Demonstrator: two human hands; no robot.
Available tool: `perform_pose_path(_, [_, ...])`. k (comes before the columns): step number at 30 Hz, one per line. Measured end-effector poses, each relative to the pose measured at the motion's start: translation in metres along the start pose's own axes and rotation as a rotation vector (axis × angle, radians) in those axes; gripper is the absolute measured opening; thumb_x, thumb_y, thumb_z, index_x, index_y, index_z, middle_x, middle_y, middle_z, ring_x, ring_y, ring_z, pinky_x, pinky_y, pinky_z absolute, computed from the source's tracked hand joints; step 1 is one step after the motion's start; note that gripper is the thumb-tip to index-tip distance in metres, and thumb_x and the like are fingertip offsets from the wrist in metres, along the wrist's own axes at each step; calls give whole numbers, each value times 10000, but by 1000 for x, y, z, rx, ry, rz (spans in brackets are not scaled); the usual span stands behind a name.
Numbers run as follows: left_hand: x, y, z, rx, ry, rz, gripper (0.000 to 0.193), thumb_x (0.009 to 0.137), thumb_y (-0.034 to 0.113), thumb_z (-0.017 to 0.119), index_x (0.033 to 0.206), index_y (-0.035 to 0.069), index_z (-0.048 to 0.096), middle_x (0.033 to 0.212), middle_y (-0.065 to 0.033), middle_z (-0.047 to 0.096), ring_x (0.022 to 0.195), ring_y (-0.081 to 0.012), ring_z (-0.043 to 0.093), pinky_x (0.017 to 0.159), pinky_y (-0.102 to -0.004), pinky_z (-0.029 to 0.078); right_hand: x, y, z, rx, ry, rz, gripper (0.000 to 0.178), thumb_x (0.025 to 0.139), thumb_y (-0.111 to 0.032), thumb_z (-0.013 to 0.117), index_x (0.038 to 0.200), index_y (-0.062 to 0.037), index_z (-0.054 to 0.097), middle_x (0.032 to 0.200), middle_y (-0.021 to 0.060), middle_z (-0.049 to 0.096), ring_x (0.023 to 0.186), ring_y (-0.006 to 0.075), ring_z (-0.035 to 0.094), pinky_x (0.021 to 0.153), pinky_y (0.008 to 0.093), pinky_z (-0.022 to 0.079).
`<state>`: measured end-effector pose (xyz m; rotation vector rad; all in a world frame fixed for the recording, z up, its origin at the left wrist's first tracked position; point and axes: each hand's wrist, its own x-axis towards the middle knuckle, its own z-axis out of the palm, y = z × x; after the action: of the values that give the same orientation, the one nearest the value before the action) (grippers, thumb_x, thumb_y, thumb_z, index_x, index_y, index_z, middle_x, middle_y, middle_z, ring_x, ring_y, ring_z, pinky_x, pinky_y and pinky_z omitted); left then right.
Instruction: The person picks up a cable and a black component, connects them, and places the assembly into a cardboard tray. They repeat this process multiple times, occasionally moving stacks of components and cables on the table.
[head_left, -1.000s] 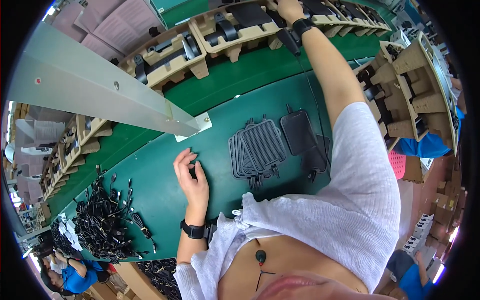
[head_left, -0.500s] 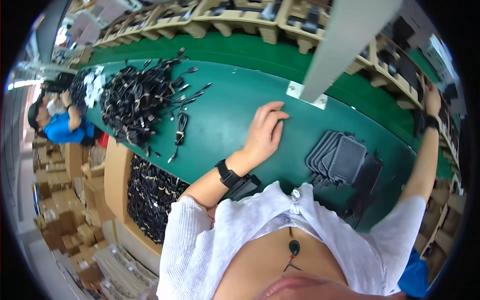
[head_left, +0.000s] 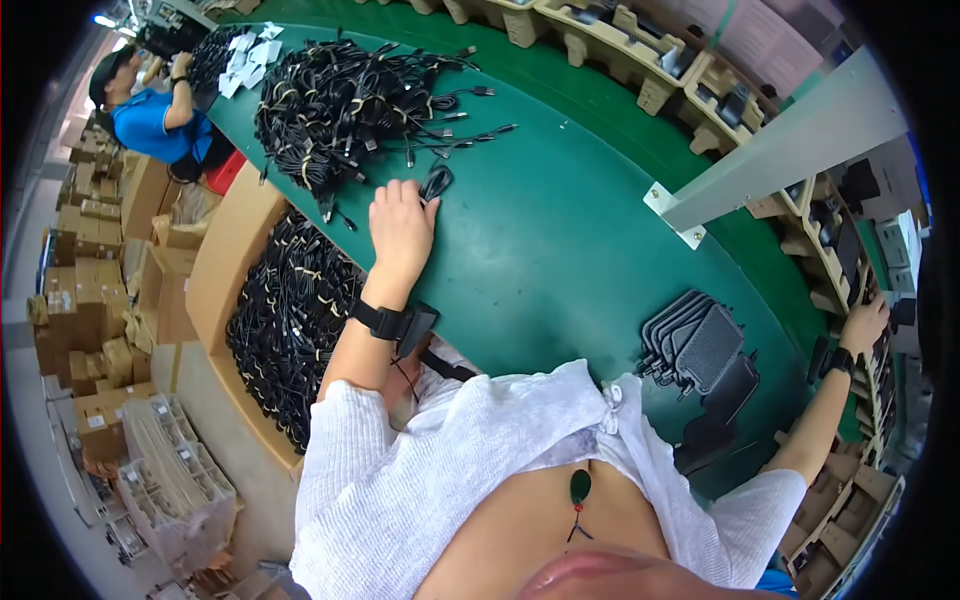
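My left hand (head_left: 400,230) rests on the green table (head_left: 530,250) beside the near edge of a pile of black cables (head_left: 340,110). Its thumb and fingers close around a small coiled black cable (head_left: 437,184), whose lower part is hidden by the hand. At the far right, my right hand (head_left: 863,327) reaches across to the moulded tan trays (head_left: 825,290) holding dark parts. Its fingers are bent in at a tray; what they grip, if anything, is hidden. A stack of black ribbed, flat cases (head_left: 705,345) stands on the table between my arms.
A cardboard box (head_left: 225,225) full of bundled black cables stands against the table's left side. A grey metal post (head_left: 790,140) is bolted to the table. Another person in blue (head_left: 160,125) works at the far left near white slips (head_left: 250,60). Cartons (head_left: 90,250) fill the left floor.
My left hand has moved left from the middle of the table onto the coiled cable. My right hand stays at the trays. The whole view has swung to the left.
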<state>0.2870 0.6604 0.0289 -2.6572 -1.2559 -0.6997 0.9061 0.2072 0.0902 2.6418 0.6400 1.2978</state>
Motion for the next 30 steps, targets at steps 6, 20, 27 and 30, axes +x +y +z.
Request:
perform_pose_path(6, [-2, 10, -41, -636, -168, -200, 226, 865, 155, 620, 1018, 0, 561, 812, -91, 624, 743, -218, 588, 668, -314, 464, -5, -46, -86, 455, 93, -134, 236, 738, -3, 526, 922, -89, 646, 951, 113, 634, 884, 319, 596, 782, 411, 467])
perform_pose_path(20, [14, 153, -73, -1595, -390, 287, 254, 881, 74, 595, 1098, 8, 478, 1101, -117, 551, 983, -174, 550, 819, -281, 456, -53, -293, -301, 1556, -658, -431, 209, 856, -83, 610, 1050, -5, 607, 903, 78, 646, 827, 180, 619, 713, 307, 505])
perform_pose_path(27, [10, 183, -62, -1276, -724, 484, 305, 833, 46, 636, 1087, 0, 474, 917, -102, 597, 836, -186, 599, 737, -291, 472, -70, -250, -281, 2007, -955, 6, 227, 972, -163, 468, 1045, -4, 612, 954, 60, 656, 880, 123, 609, 788, 253, 486])
perform_pose_path(30, [5, 205, -56, -1131, -483, 618, 289, 786, 18, 646, 1015, -9, 472, 863, -147, 584, 809, -288, 587, 697, -353, 473, -69, -239, -298, 1622, -557, -258, 339, 914, -197, 557, 1190, -1, 544, 1044, 116, 637, 973, 220, 610, 826, 340, 487])
